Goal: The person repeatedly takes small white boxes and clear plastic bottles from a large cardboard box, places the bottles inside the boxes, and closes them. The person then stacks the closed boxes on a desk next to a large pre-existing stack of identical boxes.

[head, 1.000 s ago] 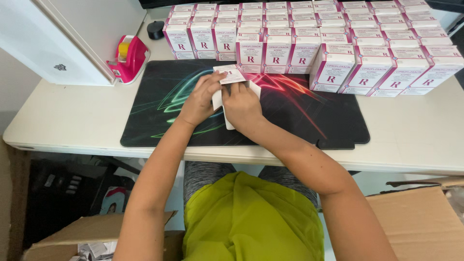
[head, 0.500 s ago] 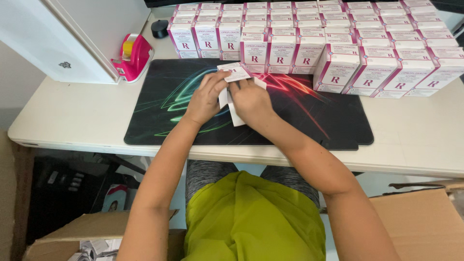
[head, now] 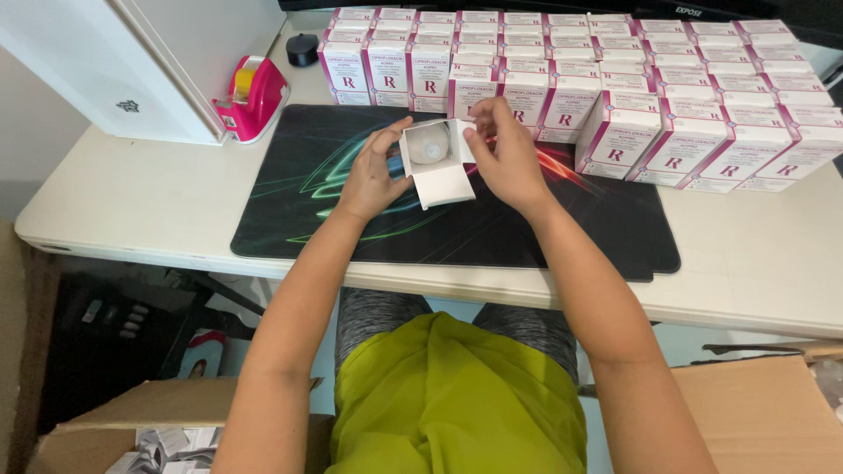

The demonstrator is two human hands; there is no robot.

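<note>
Left hand [head: 373, 175] and right hand [head: 509, 158] grasp opposite sides of a small white box [head: 435, 162], held above the dark mat [head: 351, 228] near the surface's middle, open end facing up toward the person, flap hanging down.

open carton [head: 436, 162]: white | stacked boxes [head: 615, 88]: white-pink | mat [head: 351, 202]: black, green-red streaks | tape dispenser [head: 255, 98]: pink

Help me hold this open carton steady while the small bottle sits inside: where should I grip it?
Grip the open white carton by its two side walls, one hand from each side, as the left hand and right hand do. Its mouth faces up, flap hanging down, bottle visible inside.
</note>
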